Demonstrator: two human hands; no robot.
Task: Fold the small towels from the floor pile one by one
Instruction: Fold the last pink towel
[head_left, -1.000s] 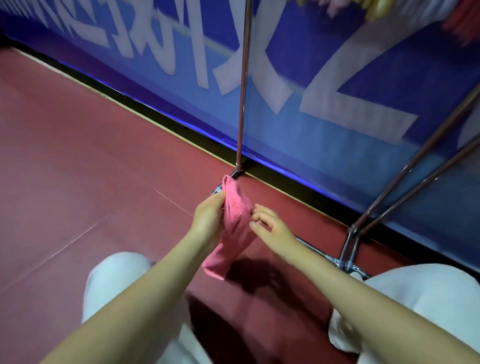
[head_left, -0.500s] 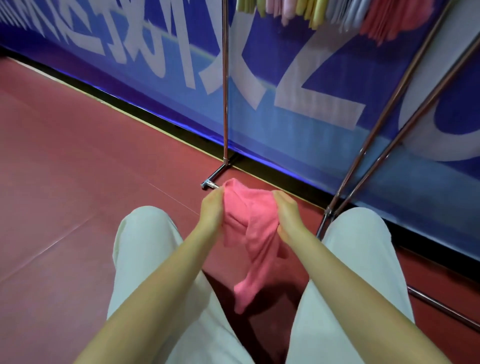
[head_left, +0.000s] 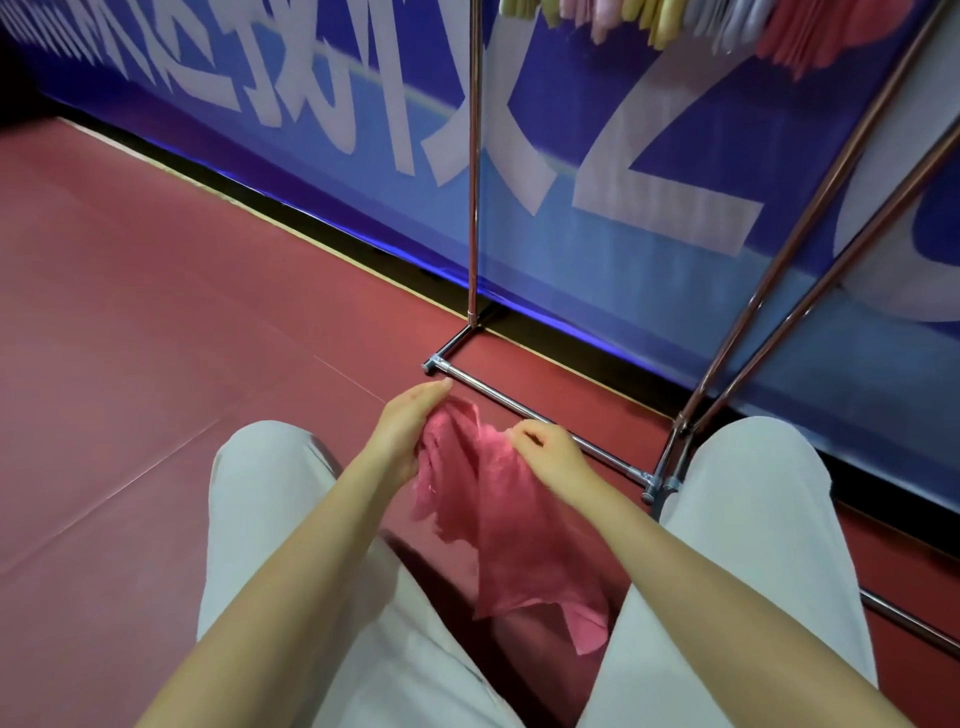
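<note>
And here we have the pink towel (head_left: 498, 499) opening out between our knees: a second ago it hung as a narrow bunched strip from our two hands, and half a second ago it was only starting to spread, but now it drapes wide and low, its bottom corner dangling down between the pale trouser legs (head_left: 270, 519) toward the red floor (head_left: 130, 338). Our left hand (head_left: 405, 431) sits at the upper left edge of the cloth, fingers stretched out long and close together, with the towel tucked under the palm side; whether the thumb is pinching it we cannot tell, since it is hidden behind the hand. Our right hand (head_left: 550, 454) has slid out along the top edge, and its curled fingers nip the fabric at the upper right. The hands are now farther apart than they were, and that tells us we are hunting for the corners. The towel is in the air, held up in front of us, not on the floor and not on a lap. Behind it the chrome rack base (head_left: 519, 410) runs along the blue banner (head_left: 649, 234), with coloured towels (head_left: 727, 26) hanging above. We judge the fold itself not yet begun: the top edge is rumpled and needs pulling taut first.
</note>
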